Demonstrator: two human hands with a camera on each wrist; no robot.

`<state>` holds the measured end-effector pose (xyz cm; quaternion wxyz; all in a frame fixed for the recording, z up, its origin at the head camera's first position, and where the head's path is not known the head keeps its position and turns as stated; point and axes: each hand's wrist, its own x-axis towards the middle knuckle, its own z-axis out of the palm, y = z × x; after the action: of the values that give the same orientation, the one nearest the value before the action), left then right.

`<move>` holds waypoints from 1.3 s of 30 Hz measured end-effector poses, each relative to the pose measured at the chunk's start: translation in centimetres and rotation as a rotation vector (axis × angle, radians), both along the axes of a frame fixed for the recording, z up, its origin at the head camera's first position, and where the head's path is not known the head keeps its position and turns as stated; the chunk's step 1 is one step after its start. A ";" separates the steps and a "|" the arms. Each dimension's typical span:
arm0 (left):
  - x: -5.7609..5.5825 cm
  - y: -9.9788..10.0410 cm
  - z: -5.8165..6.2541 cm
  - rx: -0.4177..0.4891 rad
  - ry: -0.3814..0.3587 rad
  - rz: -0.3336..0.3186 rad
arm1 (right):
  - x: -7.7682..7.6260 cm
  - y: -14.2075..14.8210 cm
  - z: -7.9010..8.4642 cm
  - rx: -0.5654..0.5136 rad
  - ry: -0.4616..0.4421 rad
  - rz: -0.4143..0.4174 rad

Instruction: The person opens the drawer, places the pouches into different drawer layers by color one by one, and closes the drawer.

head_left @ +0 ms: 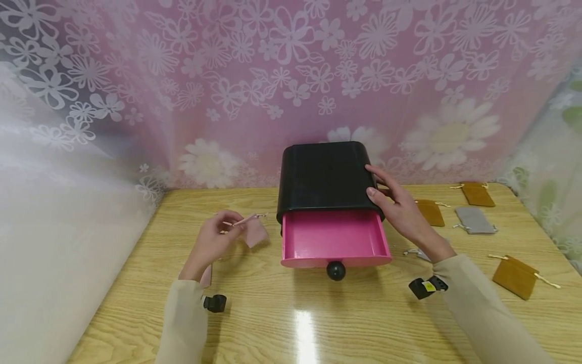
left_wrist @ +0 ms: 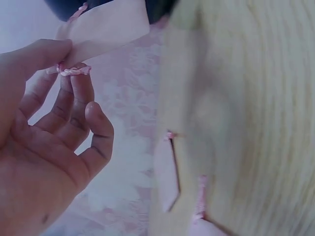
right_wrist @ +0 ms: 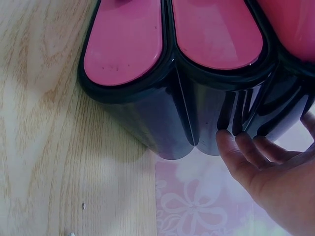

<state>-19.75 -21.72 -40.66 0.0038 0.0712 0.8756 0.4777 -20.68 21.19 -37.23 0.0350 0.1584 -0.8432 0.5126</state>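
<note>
My left hand (head_left: 213, 237) pinches a small pink drawstring pouch (head_left: 255, 232) by its top edge, between thumb and fingers, left of the black drawer cabinet (head_left: 327, 174). In the left wrist view the pouch (left_wrist: 110, 29) hangs clear of the table. The cabinet's top drawer (head_left: 334, 235), pink with a round black knob (head_left: 336, 270), is pulled out and shows a bare inside. My right hand (head_left: 402, 212) touches the cabinet's right side with its fingertips. Seen from the right wrist, extended fingers (right_wrist: 246, 152) meet the glossy black side, and the lower pink drawer fronts (right_wrist: 123, 44) are closed.
More pink pouches (left_wrist: 168, 177) lie on the wooden table, partly behind the left forearm. To the right lie brown pouches (head_left: 515, 276) and grey ones (head_left: 475, 220), one partly hidden by the right wrist. A flowered curtain (head_left: 273, 91) hangs behind the table.
</note>
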 end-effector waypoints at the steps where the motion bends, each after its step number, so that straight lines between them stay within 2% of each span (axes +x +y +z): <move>1: 0.2 0.0 0.3 0.020 0.008 0.001 | 0.0 0.0 0.0 0.002 -0.002 -0.003; 6: 1.3 0.2 1.7 0.135 0.064 0.006 | 0.1 0.0 0.0 -0.003 -0.017 -0.005; 15: 3.0 1.0 4.5 0.372 0.209 0.018 | 0.3 0.0 0.3 -0.001 -0.024 -0.003; 20: 3.7 2.1 5.6 0.469 0.264 -0.006 | 0.3 0.0 0.4 -0.004 -0.018 -0.003; 34: 4.8 5.7 6.8 0.553 0.336 -0.115 | 0.3 0.0 0.3 -0.013 -0.022 0.007; 39: 5.0 7.0 7.0 0.518 0.331 -0.137 | 0.4 0.0 0.4 -0.025 -0.020 0.007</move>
<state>-14.78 -14.76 -33.62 -0.1250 0.2054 0.7067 0.6654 -20.28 21.17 -36.87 0.0269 0.1560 -0.8365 0.5247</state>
